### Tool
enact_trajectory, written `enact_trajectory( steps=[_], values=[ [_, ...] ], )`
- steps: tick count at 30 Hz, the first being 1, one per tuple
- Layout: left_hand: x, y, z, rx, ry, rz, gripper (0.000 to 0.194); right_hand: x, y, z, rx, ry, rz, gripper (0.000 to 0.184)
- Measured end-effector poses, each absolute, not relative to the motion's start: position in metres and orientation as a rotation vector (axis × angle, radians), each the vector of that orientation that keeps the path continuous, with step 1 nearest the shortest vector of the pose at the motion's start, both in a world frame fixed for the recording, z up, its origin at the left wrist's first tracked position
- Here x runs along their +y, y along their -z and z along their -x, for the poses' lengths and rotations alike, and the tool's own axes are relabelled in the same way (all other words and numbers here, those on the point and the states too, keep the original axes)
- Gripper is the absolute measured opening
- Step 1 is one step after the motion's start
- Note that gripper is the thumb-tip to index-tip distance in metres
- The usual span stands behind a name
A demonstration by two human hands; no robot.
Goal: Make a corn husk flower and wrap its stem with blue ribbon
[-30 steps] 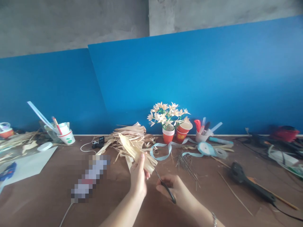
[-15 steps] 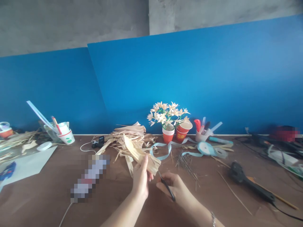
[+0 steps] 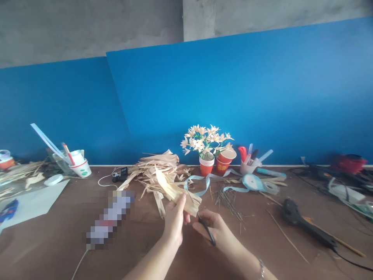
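A pale, dry corn husk (image 3: 169,189) is pinched between the thumb and fingers of my left hand (image 3: 175,217), its pointed end aimed up and left. Scissors with black handles (image 3: 207,230) are gripped in my right hand (image 3: 214,227). Their blades meet the husk's wide lower right end; how far apart the blades are I cannot make out. Behind my left hand lies a heap of dry husks (image 3: 154,163).
Pale husk flowers (image 3: 201,142) stand in a red paper cup (image 3: 206,168). Blue ribbon (image 3: 253,182) and thin wires (image 3: 229,202) lie right of centre. A black glue gun (image 3: 309,225) is farther right. On the left are a pencil cup (image 3: 81,169) and white paper (image 3: 40,202).
The wide end of the husk has shifted slightly right, and the scissor blades now show less beside it. Both hands stay in nearly the same place.
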State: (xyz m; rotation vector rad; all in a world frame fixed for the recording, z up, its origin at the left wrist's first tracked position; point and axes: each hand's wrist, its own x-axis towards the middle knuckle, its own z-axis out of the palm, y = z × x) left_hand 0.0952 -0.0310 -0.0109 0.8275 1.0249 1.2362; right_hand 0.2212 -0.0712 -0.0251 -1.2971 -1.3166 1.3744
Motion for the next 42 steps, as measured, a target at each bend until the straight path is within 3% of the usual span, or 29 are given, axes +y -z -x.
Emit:
enact_trajectory(
  steps=[11, 32, 42],
  values=[
    [-0.031, 0.01, -0.095, 1.071, -1.183, -0.904, 0.043, -0.074, 0.013, -0.221, -1.318, -1.368, 1.267, 0.044],
    [-0.03, 0.009, -0.095, 1.082, -1.153, -0.916, 0.046, -0.073, 0.017, -0.221, -1.351, -1.317, 1.221, 0.043],
    [-0.031, 0.008, -0.096, 1.049, -1.157, -0.88, 0.034, -0.069, 0.028, -0.221, -1.353, -1.245, 1.21, 0.044]
  ],
)
